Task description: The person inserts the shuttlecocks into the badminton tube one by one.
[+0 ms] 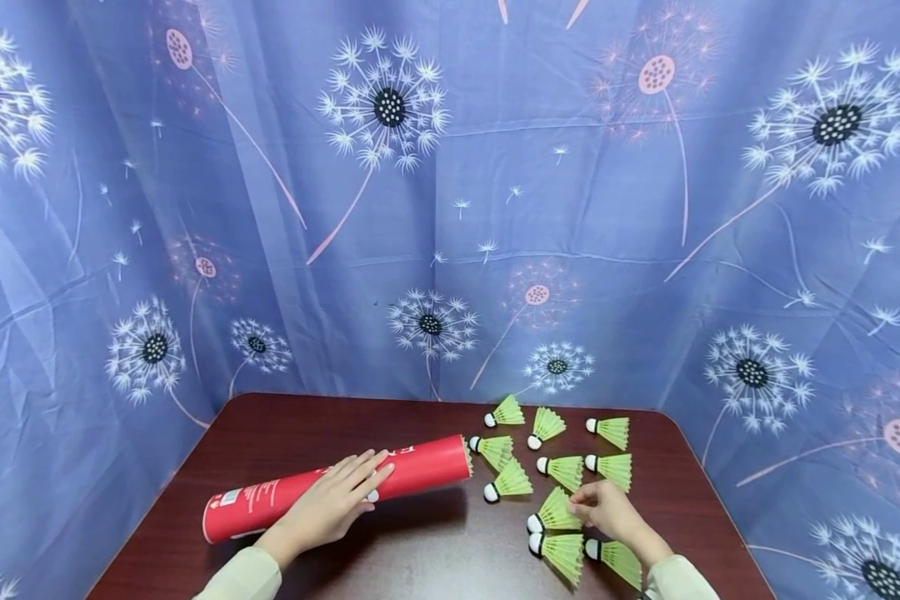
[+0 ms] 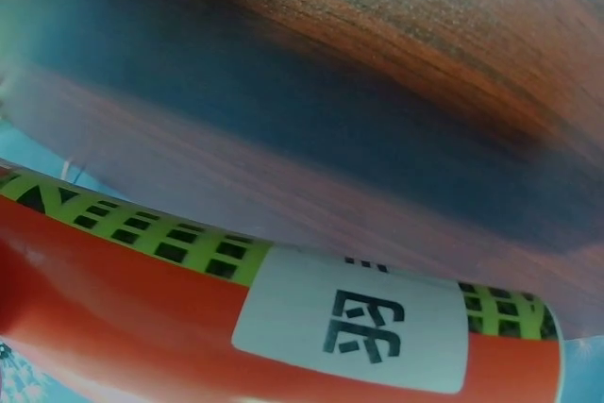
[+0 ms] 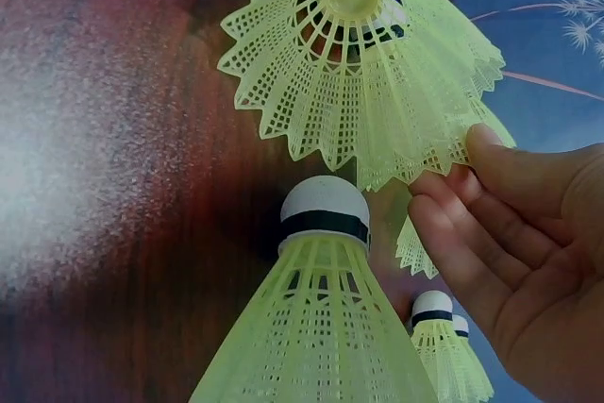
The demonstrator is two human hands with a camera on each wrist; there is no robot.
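Note:
A long red shuttlecock tube (image 1: 431, 467) lies slantwise at the table's left and middle. My left hand (image 1: 337, 500) rests over its middle, fingers stretched across the top. A bit of yellow-green skirt shows at the tube's right end. The left wrist view shows the tube's white label (image 2: 354, 323) and green-black band. On the right, my right hand (image 1: 611, 508) pinches the skirt rim of a yellow-green shuttlecock (image 3: 311, 92) between thumb and fingers. Its white cork points left in the head view. Another shuttlecock (image 3: 321, 309) lies close beside it, cork near the held skirt.
Several more shuttlecocks lie scattered on the right half of the dark red-brown table (image 1: 420, 550), such as one shuttlecock (image 1: 611, 431) near the back right and another shuttlecock (image 1: 506, 411) at the back. A blue dandelion-print curtain (image 1: 480, 192) hangs round the table's back and sides.

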